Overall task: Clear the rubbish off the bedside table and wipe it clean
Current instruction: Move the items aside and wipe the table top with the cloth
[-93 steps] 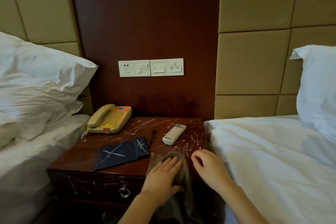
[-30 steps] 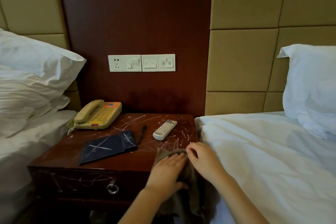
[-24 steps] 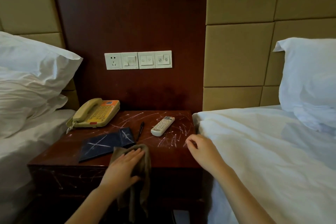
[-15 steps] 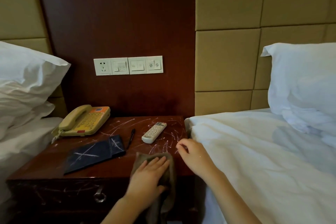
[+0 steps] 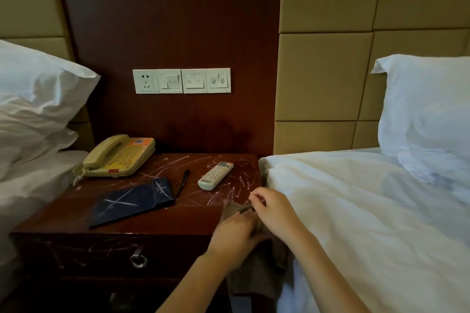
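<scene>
Wiping now: my left hand [image 5: 235, 232] presses the brown cloth [image 5: 254, 269] flat at the bedside table's [image 5: 157, 221] front right corner, my right hand [image 5: 276, 211] pinched empty beside it, and next I'd sweep toward the chalky scribbles [image 5: 229, 193] near the remote [image 5: 215, 175].

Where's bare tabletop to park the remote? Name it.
Free: the front-left strip of the bedside table, before the folder; also the back, between phone and remote. Crowded: front-right, where both hands work the cloth.

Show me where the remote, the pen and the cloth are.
remote [image 5: 215, 175]: head view, middle of its keypad.
pen [image 5: 183, 182]: head view, middle of its barrel.
cloth [image 5: 256, 279]: head view, part hanging over the table's front edge.
</scene>
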